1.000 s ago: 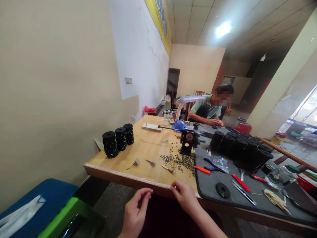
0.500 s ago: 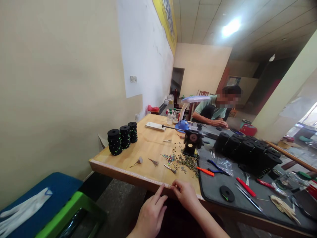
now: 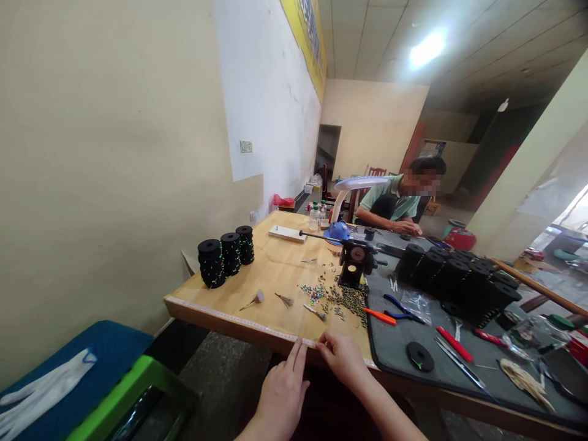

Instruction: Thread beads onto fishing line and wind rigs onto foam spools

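Observation:
My left hand (image 3: pixel 281 393) reaches to the near edge of the wooden table (image 3: pixel 275 275), its fingers stretched out and touching the edge beside the measuring strip (image 3: pixel 229 318). My right hand (image 3: pixel 342 355) is just to its right at the same edge, fingers pinched together on something too small to make out. Beyond the hands lies a scatter of small beads and metal bits (image 3: pixel 333 297). A black hand-crank device (image 3: pixel 354 263) stands behind the scatter.
Three black spools (image 3: pixel 223 256) stand at the table's left. A dark mat (image 3: pixel 441 343) carries pliers (image 3: pixel 390 315), a black disc (image 3: pixel 419 356), tweezers and many black spools (image 3: pixel 459 275). Another person (image 3: pixel 397 205) works at the far end by a lamp (image 3: pixel 358 184). A blue seat (image 3: pixel 68 380) sits lower left.
My left hand has moved right and up from below the table edge, opening its curled fingers and laying them on the edge beside my right hand. The view shifted slightly.

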Tool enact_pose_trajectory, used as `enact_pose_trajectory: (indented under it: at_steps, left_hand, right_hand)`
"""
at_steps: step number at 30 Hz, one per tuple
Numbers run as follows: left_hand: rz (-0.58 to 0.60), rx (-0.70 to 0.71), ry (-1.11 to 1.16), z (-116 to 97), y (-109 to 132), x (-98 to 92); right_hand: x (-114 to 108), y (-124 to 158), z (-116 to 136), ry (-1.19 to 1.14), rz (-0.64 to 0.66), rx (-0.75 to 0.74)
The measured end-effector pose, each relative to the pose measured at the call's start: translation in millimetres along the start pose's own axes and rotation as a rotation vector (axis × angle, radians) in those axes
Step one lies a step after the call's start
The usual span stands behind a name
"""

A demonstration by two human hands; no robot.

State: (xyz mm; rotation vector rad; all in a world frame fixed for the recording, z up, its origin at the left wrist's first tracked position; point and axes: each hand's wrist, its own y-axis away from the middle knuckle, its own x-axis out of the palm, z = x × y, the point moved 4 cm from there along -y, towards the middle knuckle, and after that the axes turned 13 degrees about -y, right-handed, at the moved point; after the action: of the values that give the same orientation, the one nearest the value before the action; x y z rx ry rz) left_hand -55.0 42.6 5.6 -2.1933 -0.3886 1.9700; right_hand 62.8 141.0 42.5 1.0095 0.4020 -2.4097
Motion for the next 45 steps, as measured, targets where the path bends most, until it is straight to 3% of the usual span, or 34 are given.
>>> enact_pose_trajectory:
  at_steps: [5, 10, 21, 45]
  left_hand:
    - [0.154, -0.075, -0.166, -12.9, -9.4, -10.2]
    - [0.210, -0.055, -0.285, -18.7, -15.3, -12.9]
    - [0.202, -0.020, -0.399, -24.1, -18.3, -15.6]
    - [0.196, -0.024, -0.373, -21.6, -18.3, -8.1]
  right_hand:
    - [0.2, -1.0, -3.3, -0.044, 0.012, 0.015]
    - [-1.5, -3.6, -15.6, -0.097, 0.041, 0.085]
    - [-20.1, 6.0, -33.3, -0.100, 0.039, 0.207]
    - [-43.0, 17.3, -38.1, 0.052, 0.021, 0.204]
